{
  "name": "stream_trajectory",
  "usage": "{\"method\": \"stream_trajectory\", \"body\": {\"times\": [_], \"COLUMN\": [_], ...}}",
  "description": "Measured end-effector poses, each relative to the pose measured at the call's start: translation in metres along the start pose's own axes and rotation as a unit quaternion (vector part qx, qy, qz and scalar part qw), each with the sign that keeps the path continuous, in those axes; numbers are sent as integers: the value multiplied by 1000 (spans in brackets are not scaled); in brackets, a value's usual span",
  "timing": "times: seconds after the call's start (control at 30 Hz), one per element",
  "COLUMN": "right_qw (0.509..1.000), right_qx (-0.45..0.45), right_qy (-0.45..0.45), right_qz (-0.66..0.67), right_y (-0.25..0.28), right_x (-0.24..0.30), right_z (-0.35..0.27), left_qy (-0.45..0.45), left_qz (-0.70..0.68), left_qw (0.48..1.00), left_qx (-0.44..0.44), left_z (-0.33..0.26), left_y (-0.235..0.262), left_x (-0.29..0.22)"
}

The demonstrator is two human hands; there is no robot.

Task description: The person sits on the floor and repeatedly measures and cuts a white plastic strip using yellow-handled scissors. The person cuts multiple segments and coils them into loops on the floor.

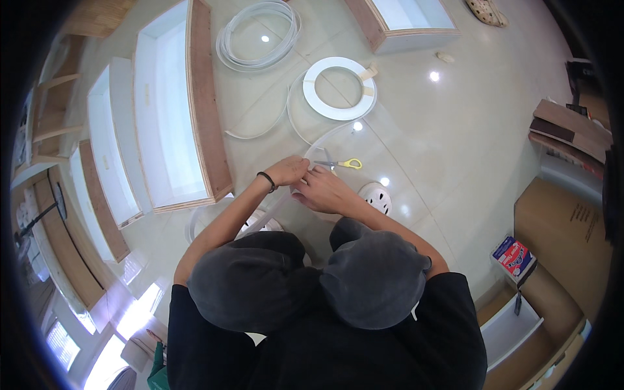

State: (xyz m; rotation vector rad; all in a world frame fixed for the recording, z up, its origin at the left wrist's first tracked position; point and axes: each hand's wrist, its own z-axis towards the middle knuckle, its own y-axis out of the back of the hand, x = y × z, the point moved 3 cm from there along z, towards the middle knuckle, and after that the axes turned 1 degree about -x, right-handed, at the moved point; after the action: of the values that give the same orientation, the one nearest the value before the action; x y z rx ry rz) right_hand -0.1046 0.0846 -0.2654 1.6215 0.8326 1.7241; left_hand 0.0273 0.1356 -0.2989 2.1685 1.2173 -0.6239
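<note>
My left hand [288, 171], with a black band at the wrist, pinches a long white flexible strip [330, 134]. Close against it, my right hand [323, 191] has its fingers closed on the same strip; the exact grip between the fingertips is hidden. From my hands the strip runs up toward a flat white roll [319, 111] with tan tape on its rim. Its other end passes below my left forearm toward the lower left. Just beyond my right hand, scissors with yellow handles [351, 164] lie on the tiled floor.
A loose coil of white strip [224, 40] and a short curved piece [238, 137] lie farther off. Open wooden boxes with white insides [207, 107] stand at the left, another [416, 40] at the far right. A large cardboard box [559, 224] is on the right.
</note>
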Motion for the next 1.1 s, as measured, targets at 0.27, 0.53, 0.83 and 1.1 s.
{"method": "stream_trajectory", "body": {"times": [0.27,0.53,0.83,1.1], "right_qw": [984,945,942,935], "right_qx": [-157,-63,-72,-77], "right_qy": [28,-300,-297,-347], "right_qz": [81,-112,-141,-8], "right_y": [-1,-16,-27,-18], "right_x": [3,-53,-49,-50], "right_z": [-47,-78,-83,-99], "left_qy": [-135,-61,-4,-26], "left_qz": [-14,-131,-243,-301], "left_qw": [989,989,969,953], "left_qx": [-51,-37,35,23], "left_z": [8,-31,-78,-78], "left_y": [-9,27,39,26], "left_x": [9,-2,-55,-54]}}
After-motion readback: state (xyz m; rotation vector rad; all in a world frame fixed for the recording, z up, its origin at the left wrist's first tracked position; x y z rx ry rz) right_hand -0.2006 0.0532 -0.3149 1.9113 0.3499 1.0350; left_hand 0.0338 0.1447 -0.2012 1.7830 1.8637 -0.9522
